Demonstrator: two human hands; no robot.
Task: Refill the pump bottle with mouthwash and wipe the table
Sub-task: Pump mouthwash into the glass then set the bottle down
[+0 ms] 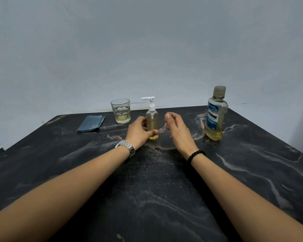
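Note:
A small clear pump bottle with a white pump head and yellowish liquid stands upright in the middle of the dark marble table. My left hand grips its lower part, thumb across the front. My right hand hovers just right of the bottle with relaxed fingers, apart from it and holding nothing. A large mouthwash bottle with a blue label and its cap on stands upright at the right, partly filled with yellow liquid. A folded blue cloth lies at the back left.
A drinking glass with a little yellowish liquid stands behind and left of the pump bottle, near the table's back edge. A plain grey wall rises behind the table. My forearms stretch across the table's near half.

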